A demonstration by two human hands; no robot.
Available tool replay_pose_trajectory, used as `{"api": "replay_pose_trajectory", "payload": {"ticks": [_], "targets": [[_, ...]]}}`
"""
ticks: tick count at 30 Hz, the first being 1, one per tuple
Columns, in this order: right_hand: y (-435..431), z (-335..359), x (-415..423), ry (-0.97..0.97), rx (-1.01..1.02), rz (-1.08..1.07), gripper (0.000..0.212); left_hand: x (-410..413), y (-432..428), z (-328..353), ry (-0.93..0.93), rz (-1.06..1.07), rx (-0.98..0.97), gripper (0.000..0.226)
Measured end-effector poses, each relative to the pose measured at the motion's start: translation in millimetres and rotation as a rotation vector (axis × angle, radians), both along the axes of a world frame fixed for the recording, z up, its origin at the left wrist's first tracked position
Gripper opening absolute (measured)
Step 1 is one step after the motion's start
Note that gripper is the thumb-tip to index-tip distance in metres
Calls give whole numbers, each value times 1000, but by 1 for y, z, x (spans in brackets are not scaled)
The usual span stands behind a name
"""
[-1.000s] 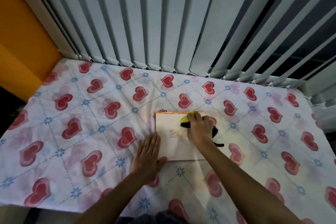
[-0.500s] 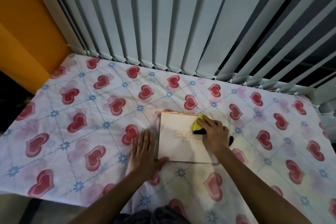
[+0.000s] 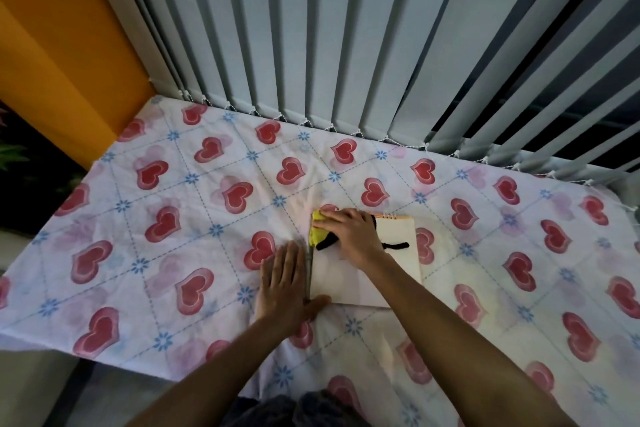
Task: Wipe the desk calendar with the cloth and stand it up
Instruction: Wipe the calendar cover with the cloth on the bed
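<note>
1. Lying flat on the desk [image 3: 145, 253], which is covered by a heart-patterned cloth cover [image 3: 221, 198], the desk calendar [image 3: 398, 253] has its spiral binding at the far edge, toward the vertical blinds [image 3: 346, 45].
2. The right hand [image 3: 353, 236] presses down on the calendar's far-left corner, fingers curled over the cloth [image 3: 318, 236], a yellow-green piece with black parts.
3. A black strip of the cloth sticks out from under the wrist onto the white page.
4. The left hand [image 3: 287, 284] lies flat and open on the cover, fingers together, right beside the calendar's left edge, with the thumb touching its near-left corner.
5. Both forearms reach in from the near edge of the desk.
6. An orange wall [image 3: 62, 45] stands at the far left.
</note>
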State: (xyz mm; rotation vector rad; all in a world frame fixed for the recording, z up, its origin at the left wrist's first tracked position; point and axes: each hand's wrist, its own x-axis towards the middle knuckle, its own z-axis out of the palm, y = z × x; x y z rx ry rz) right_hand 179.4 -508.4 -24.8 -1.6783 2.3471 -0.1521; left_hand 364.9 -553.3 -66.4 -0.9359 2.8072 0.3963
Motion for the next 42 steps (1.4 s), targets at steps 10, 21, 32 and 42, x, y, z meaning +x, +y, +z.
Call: {"api": "replay_pose_trajectory", "payload": {"ticks": [10, 21, 32, 42], "targets": [[35, -9, 7, -94, -27, 171, 73, -1, 1, -2, -28, -12, -41, 105], [57, -4, -30, 7, 42, -137, 67, -3, -7, -3, 18, -136, 23, 85], [96, 6, -48, 92, 119, -265, 53, -24, -25, 11, -119, -271, 45, 112], [101, -2, -10, -11, 44, 69, 60, -33, -63, 10, -233, -512, -72, 113]]}}
